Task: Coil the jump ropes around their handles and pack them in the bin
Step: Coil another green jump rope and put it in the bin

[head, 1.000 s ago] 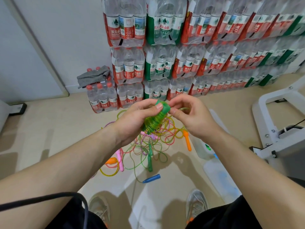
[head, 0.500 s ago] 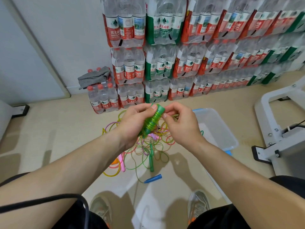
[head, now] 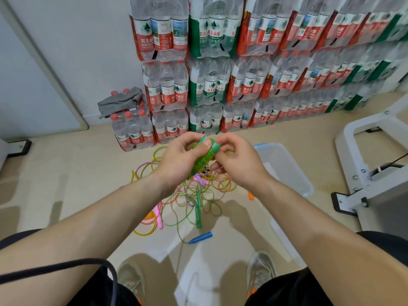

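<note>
Floor (head: 66, 184): left hand (head: 178, 160), seemingly right hand (head: 238, 164), grip rope (head: 202, 161).

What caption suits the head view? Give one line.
The left hand and right hand hold a coiled green rope over tangled ropes beside the bin.

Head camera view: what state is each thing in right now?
Green plastic jump rope: coiled around its handles, held off the floor.
Left hand: grips the coiled rope.
Right hand: pinches the rope's top end.
Clear plastic bin with blue rim: open, no lid on it.
Tangled pile of coloured ropes: loose on the floor, uncoiled.
Blue handle: lying on the floor.
</note>
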Action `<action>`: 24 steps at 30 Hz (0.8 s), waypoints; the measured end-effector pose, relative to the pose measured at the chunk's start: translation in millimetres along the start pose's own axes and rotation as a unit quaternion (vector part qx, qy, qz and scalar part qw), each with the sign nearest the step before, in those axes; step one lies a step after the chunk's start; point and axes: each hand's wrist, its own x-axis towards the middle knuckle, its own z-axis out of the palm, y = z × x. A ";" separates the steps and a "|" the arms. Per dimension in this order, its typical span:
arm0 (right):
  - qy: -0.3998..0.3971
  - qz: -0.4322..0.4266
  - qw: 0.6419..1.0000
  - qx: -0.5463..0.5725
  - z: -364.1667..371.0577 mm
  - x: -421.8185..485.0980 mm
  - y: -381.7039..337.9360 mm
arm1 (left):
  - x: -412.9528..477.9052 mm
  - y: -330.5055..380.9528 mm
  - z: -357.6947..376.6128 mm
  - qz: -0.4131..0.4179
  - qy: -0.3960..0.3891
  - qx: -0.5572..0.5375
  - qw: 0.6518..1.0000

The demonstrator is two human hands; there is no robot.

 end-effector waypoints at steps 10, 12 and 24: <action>0.031 -0.081 0.996 -0.005 3.6 1.6 -8.6 | -0.6 17.9 -2.3 -0.053 -0.012 -0.101 0.993; 0.035 -0.070 0.996 0.029 6.8 2.8 -10.0 | -1.1 20.6 -1.2 -0.058 -0.005 -0.116 0.992; 0.028 -0.128 0.987 -0.095 12.2 4.1 -9.8 | -0.5 28.2 -1.9 -0.081 0.018 -0.168 0.982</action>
